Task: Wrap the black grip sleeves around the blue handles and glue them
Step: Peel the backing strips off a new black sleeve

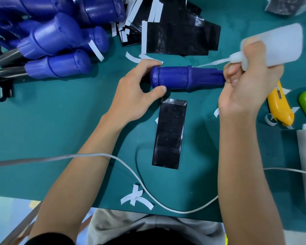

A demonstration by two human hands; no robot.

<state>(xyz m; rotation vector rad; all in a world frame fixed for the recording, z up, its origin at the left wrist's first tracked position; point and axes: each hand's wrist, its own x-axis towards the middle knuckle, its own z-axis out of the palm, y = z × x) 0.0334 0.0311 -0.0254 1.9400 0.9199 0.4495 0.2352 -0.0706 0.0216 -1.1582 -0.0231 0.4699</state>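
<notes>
Blue handle (184, 80) bare, left hand (131, 96) gripping its end, right hand (245, 91) clutching bottle (276, 45)

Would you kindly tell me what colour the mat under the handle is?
The mat is teal green, clearest in the head view.

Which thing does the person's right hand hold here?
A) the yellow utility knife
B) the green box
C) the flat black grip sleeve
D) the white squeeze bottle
D: the right hand grips the white squeeze bottle, nozzle aimed at the blue handle that the left hand holds, while the black grip sleeve lies flat on the mat.
</notes>
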